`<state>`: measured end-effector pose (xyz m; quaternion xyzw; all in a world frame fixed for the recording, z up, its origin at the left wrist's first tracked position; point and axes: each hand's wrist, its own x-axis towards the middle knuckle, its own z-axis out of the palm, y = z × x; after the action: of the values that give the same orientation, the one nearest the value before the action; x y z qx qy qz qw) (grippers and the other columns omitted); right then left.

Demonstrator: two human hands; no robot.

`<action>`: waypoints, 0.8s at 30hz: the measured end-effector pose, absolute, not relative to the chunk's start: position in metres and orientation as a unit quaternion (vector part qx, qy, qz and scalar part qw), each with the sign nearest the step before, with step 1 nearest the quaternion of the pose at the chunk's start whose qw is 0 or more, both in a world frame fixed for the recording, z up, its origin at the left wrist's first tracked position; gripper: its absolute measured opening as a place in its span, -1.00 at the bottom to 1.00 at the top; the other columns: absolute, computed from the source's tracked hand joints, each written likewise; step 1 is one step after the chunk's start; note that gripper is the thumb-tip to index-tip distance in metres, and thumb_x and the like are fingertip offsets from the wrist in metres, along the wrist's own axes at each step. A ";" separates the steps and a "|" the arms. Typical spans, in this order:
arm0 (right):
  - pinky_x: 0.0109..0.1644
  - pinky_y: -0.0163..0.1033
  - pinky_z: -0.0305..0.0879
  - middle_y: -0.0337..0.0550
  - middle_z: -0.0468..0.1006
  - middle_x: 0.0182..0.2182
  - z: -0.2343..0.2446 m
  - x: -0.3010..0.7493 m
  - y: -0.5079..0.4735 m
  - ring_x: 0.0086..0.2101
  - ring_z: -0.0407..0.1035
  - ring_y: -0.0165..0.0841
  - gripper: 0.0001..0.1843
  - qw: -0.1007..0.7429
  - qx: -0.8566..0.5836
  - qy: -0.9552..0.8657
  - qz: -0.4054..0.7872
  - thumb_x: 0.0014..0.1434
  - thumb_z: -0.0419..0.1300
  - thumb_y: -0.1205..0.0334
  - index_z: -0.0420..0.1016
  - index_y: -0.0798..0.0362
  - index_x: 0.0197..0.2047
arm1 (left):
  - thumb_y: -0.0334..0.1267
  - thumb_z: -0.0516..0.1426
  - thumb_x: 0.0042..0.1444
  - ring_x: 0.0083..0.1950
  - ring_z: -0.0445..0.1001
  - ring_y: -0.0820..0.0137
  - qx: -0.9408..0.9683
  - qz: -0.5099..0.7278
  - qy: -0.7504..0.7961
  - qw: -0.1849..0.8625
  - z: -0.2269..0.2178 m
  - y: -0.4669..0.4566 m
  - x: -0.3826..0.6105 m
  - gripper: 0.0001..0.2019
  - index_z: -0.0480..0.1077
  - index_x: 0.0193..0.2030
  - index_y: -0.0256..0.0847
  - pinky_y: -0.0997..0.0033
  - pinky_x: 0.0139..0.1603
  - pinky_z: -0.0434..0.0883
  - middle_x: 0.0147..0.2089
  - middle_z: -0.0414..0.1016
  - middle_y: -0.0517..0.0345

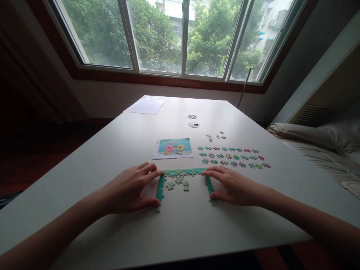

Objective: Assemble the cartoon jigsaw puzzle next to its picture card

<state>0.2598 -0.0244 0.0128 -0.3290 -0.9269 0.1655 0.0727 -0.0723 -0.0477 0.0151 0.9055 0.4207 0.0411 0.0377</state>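
A partly joined jigsaw puzzle border (184,172) lies flat on the table, with a top row and two side strips in green. My left hand (135,187) brackets its left strip (160,187), index finger at the upper corner and thumb near the lower end. On the opposite side, my right hand (232,183) grips the right strip (208,184) the same way; its fingertips cover the top right corner. Inside the border are several loose pale green puzzle pieces (179,180). Behind it rests a printed picture (174,147) of cartoon figures.
Rows of loose coloured puzzle pieces (228,156) lie to the right of the picture. Several pale pieces (218,136) are farther back, near two round objects (194,124). White paper (144,106) lies at the table's far left. A padded seat (315,150) stands at the right.
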 end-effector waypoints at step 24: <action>0.12 -0.04 0.24 0.06 0.30 0.10 0.006 0.293 -0.034 0.07 0.24 -0.17 -0.44 0.089 -0.351 -0.915 0.179 0.12 0.21 0.07 0.26 0.02 0.16 | 0.16 0.10 0.06 -0.05 0.37 0.09 0.904 0.058 0.424 0.021 0.006 -0.047 -0.031 -0.41 0.26 0.13 -0.17 0.11 -0.13 0.40 -0.01 0.36 -0.09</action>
<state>0.2934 -0.0336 0.0057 -0.3508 -0.9148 0.1793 0.0890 -0.0307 -0.0472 0.0061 0.9037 0.4238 0.0579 0.0210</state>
